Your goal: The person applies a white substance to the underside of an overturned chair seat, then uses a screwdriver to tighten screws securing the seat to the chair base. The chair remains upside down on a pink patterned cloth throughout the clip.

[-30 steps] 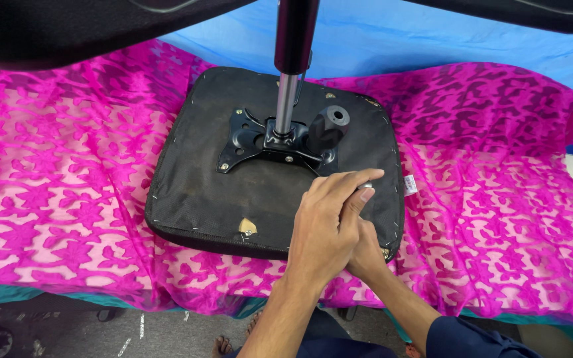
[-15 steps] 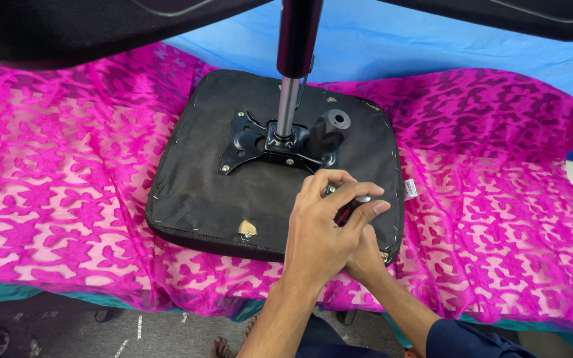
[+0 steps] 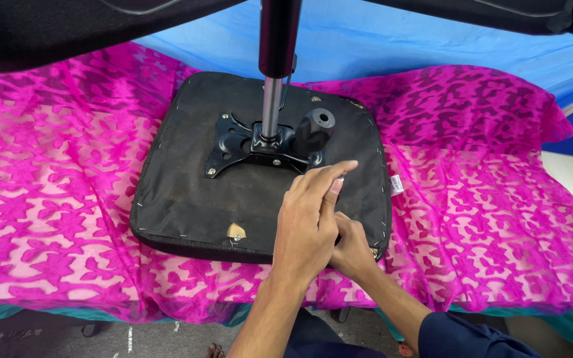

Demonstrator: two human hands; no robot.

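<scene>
two hands work at the near right corner of an upturned black seat cushion (image 3: 187, 199). the left hand (image 3: 310, 222) lies over the right hand (image 3: 353, 248), its fingers (image 3: 329, 174) stretched out loose and holding nothing, resting on the cushion's underside. the right hand's grip is mostly hidden beneath; i cannot tell what it holds. just beyond the fingertips sit a black metal bracket (image 3: 256, 146), a chrome post (image 3: 271, 109) and a black knob (image 3: 314, 129). the cushion lies on a pink patterned cloth (image 3: 54, 199) covering the surface, with blue sheet (image 3: 432, 46) behind.
</scene>
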